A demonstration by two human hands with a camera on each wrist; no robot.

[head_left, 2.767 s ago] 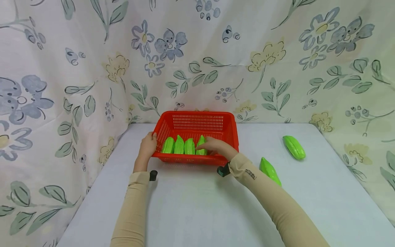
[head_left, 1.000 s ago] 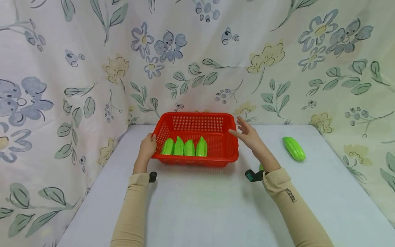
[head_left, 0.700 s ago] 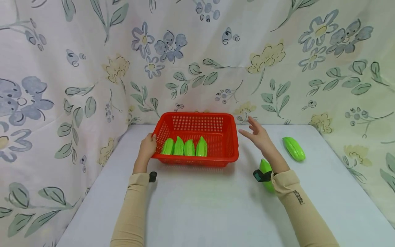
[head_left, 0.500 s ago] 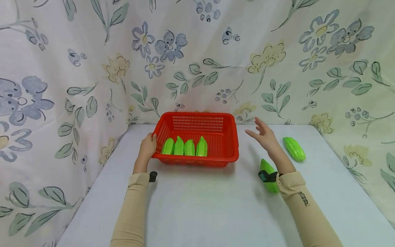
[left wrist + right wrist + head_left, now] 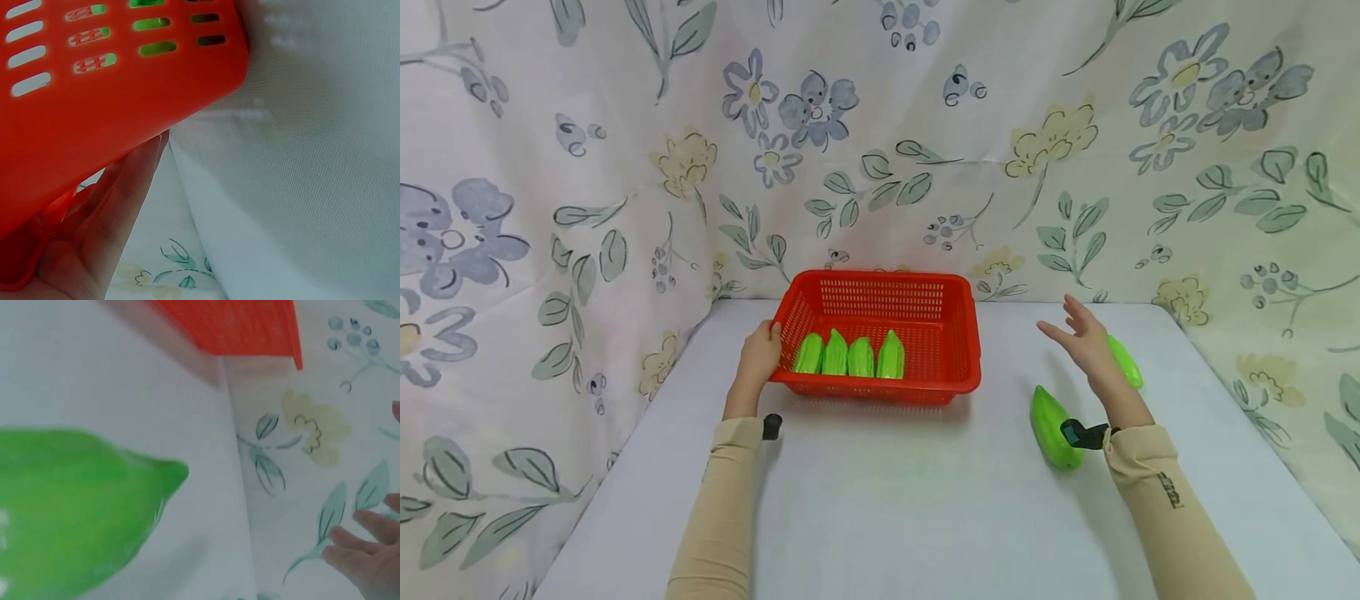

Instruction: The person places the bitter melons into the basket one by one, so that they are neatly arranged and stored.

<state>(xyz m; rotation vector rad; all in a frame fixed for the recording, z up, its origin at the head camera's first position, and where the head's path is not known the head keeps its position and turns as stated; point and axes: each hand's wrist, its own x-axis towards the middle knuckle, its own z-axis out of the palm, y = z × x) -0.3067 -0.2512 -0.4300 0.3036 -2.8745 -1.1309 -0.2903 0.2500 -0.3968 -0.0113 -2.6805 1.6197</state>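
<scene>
My left hand (image 5: pixel 760 357) grips the left rim of a red plastic basket (image 5: pixel 880 388), thumb over the edge. In the left wrist view its fingers (image 5: pixel 119 206) lie along the outside of the basket wall (image 5: pixel 125 119). Inside the basket, several green, ridged, gourd-like vegetables (image 5: pixel 834 354) lie in a row toward the left. My right hand (image 5: pixel 1086 342) is above the table with fingers spread, holding nothing. It partly covers one green vegetable (image 5: pixel 1124 363) at the far right. Another, with a pointed tip (image 5: pixel 1055 429), lies beside the right wrist; the right wrist view shows this vegetable (image 5: pixel 75 506) close up.
The white table (image 5: pixel 880 500) ends at a floral curtain (image 5: pixel 880 225) just behind the basket. More of that cloth hangs at both sides. The basket's right half shows its bare slotted floor (image 5: pixel 925 346).
My right hand has come out of the basket and moved right, past its rim, toward the far-right vegetable. The near-right vegetable shows more fully. My left hand stays on the basket.
</scene>
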